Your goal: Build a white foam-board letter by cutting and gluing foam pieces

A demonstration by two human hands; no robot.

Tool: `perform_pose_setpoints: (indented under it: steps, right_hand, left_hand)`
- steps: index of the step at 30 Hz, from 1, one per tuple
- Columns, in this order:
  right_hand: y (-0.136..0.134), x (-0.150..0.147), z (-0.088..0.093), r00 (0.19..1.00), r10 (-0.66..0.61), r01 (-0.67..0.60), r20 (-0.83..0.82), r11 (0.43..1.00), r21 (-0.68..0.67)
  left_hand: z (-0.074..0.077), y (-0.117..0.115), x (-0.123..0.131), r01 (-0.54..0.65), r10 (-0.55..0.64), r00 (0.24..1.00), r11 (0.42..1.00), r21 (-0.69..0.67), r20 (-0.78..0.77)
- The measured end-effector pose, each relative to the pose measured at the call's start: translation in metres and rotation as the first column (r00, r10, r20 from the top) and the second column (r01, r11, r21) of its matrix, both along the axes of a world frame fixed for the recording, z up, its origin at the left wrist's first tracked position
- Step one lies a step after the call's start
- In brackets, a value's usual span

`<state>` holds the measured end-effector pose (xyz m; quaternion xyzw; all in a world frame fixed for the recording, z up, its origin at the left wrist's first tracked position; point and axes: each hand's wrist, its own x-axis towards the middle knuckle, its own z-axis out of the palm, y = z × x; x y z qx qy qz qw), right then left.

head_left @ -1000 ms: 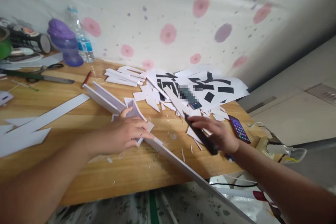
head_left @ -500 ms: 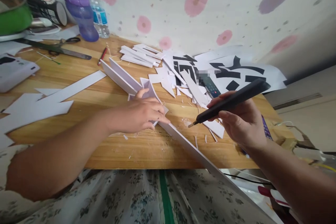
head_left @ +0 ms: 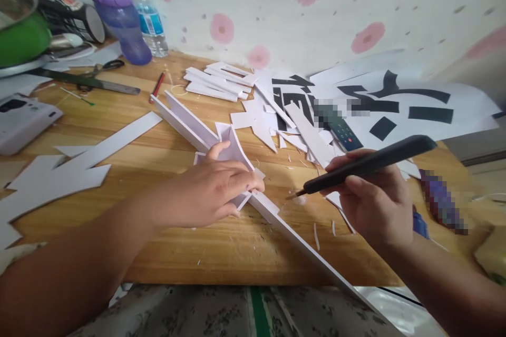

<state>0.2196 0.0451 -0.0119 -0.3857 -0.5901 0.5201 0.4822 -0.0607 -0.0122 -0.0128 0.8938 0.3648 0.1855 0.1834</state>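
A white foam-board shape (head_left: 233, 143) with upright walls lies mid-table, and my left hand (head_left: 221, 184) grips it from above, fingers bent over its walls. The hand hides much of its centre. From beside my left fingertips a long white strip (head_left: 300, 239) on edge runs down past the table's front edge. Off to the right, my right hand (head_left: 373, 200) is closed around a black pen-shaped tool (head_left: 363, 166). Its thin metal tip points down-left, near the strip but apart from it; I cannot tell whether it touches the table.
Behind lie white strips (head_left: 217, 81), black-lettered paper (head_left: 427, 95) and a dark remote-like device (head_left: 343, 131). On the left are a flat white cutout (head_left: 59, 184), a metal ruler (head_left: 90, 83), scissors (head_left: 113, 65), a purple bottle (head_left: 122, 21) and a green pot (head_left: 23, 34).
The view has shifted a little. My left fingers have bent more around the joint beside the long strip. The black tool stays in my right hand, its tip still right of the strip.
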Motion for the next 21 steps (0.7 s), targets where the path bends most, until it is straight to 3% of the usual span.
perform_pose_setpoints:
  steps: [5,8,14,21]
  right_hand:
    - [0.010,0.009,-0.030,0.982,-0.141,0.110,-0.130,0.970,-0.219]
    - [0.009,0.010,-0.040,0.973,-0.175,0.128,-0.154,0.954,-0.273]
    - [0.001,0.006,-0.045,0.976,-0.136,0.087,-0.171,0.960,-0.268]
    - [0.004,0.004,-0.038,0.960,-0.205,0.139,-0.190,0.940,-0.311]
  left_hand:
    - [0.001,0.000,0.000,0.001,0.000,0.998,1.000,0.015,-0.056]
    - [0.002,0.001,0.001,0.015,-0.015,0.999,1.000,-0.012,-0.050]
    - [0.004,0.004,0.003,0.053,-0.055,0.995,0.998,-0.027,-0.082]
    - [0.001,0.003,0.002,0.054,-0.052,0.990,0.998,0.013,-0.131]
